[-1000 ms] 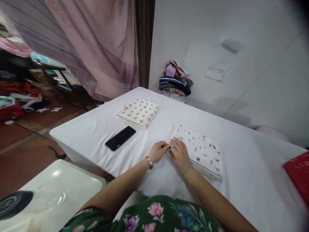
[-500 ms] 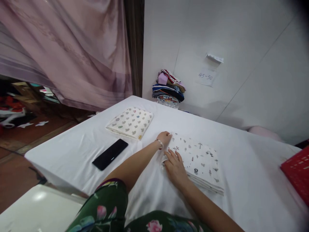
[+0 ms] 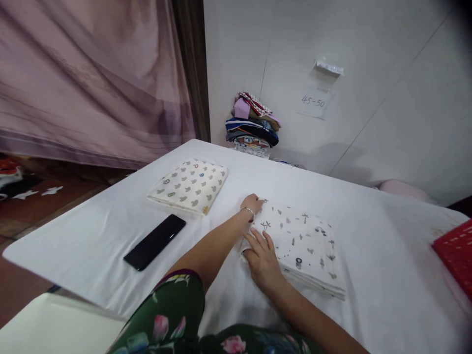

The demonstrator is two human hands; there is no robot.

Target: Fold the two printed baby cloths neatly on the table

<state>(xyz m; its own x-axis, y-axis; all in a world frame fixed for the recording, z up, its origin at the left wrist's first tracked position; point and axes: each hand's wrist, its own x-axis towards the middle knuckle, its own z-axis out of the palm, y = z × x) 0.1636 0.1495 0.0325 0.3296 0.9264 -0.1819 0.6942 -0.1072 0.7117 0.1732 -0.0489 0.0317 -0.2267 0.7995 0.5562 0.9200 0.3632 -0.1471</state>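
A folded white cloth with small grey prints [image 3: 306, 246] lies in front of me on the white-covered table [image 3: 376, 255]. My left hand [image 3: 252, 204], a bracelet at its wrist, is closed on the far left corner of this cloth. Nearer to me, my right hand [image 3: 262, 255] rests at the cloth's left edge with its fingers apart. Further left lies a second folded cloth with grey mushroom-like prints [image 3: 191, 186]. A black phone [image 3: 155, 242] is in front of that one, touched by neither hand.
Folded clothes are piled [image 3: 252, 125] behind the table, against the wall. A red item [image 3: 455, 253] sits at the right edge. Pink curtains [image 3: 92, 78] hang at the left, and a pale surface [image 3: 59, 327] is at the lower left.
The camera view has shifted a little. Both hands remain at the left side of the printed cloth, with the right hand's fingers slightly more spread.
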